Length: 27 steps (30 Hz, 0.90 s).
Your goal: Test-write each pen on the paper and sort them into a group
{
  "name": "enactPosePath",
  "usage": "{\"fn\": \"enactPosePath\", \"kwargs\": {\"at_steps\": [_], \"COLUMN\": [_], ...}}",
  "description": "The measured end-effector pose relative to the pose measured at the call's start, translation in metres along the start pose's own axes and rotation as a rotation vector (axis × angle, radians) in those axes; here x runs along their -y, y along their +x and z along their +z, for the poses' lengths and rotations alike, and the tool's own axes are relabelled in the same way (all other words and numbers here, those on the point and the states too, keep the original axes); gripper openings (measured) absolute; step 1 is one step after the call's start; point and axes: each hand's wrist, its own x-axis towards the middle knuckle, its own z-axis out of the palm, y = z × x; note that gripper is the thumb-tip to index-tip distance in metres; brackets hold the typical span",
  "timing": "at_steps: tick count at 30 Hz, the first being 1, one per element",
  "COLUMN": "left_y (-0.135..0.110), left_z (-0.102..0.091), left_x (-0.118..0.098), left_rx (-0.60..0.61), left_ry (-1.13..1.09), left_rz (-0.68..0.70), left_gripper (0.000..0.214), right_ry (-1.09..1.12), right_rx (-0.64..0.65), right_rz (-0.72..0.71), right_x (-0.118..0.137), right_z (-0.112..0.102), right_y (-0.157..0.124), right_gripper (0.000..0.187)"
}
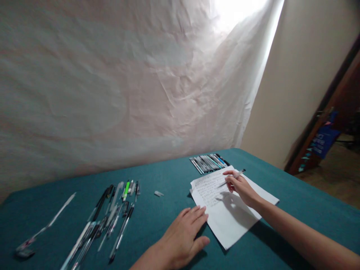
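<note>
My right hand point(237, 185) grips a pen point(239, 173) with its fingers pinched round it, above a sheet of paper point(225, 225). Handwritten lines cover the sheet's upper part, and its lower part is blank. Whether the pen's tip touches the paper I cannot tell. At the sheet's left edge my left hand point(185, 232) rests with fingers stretched out and thumb apart, holding nothing. Its fingertips reach the paper's edge. A small clear pen cap point(159, 193) lies on the cloth to the left of the sheet.
A row of pens point(209, 163) lies side by side beyond the paper. On the left is a loose pile of pens point(112, 217) with a green highlighter point(126, 190). A thin whitish strip point(56, 217) lies at far left. Green cloth point(165, 170) covers the table; a pale sheet point(126, 82) hangs behind.
</note>
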Motion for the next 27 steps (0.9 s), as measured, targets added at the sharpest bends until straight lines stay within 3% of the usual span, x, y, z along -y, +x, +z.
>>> {"fn": "enactPosePath", "kwargs": {"at_steps": [4,7,17,27], "left_y": [0.002,0.003,0.006,0.006], "left_z": [0.002,0.004,0.006,0.008], "left_x": [0.003,0.005,0.007,0.009], "left_rx": [0.027,0.01,0.024,0.013], "left_ry": [0.032,0.03,0.045,0.073], "left_rz": [0.003,0.006,0.0,0.001], "left_gripper": [0.05,0.048,0.047,0.047], "right_ry": [0.005,-0.107,-0.404,-0.506], "right_rx": [0.066,0.042,0.029,0.026], "right_rz": [0.074,0.002,-0.183,-0.229], "right_x": [-0.02,-0.025,-0.031,-0.036], "right_z": [-0.025,-0.033,-0.037,-0.04], "right_y": [-0.01,-0.015,-0.011,-0.01], "right_gripper": [0.033,0.029,0.021,0.02]}}
